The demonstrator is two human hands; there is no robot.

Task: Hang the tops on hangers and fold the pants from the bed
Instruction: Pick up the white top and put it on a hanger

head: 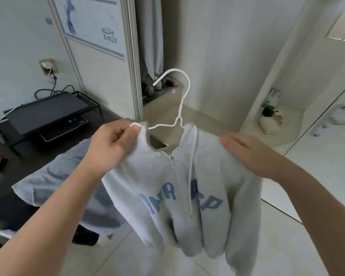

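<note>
Hanging the grey zip hoodie (177, 186) on its wire hanger (179, 108) — left hand (112, 146) pinches a shoulder, right hand (247, 154) lies flat; next, likely seat the pinched shoulder.

A single head-worn wide-angle view looks forward and down from the person's own height; the hands (116, 144) and hoodie (167, 186) sit close, the floor (287, 246) beneath, walls bending at the edges.

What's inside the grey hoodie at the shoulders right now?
A white hanger: its hook and neck stick out of the hoodie. Its arms are hidden under the fabric. The left hand pinches the collar; the right hand rests on a shoulder.
</note>
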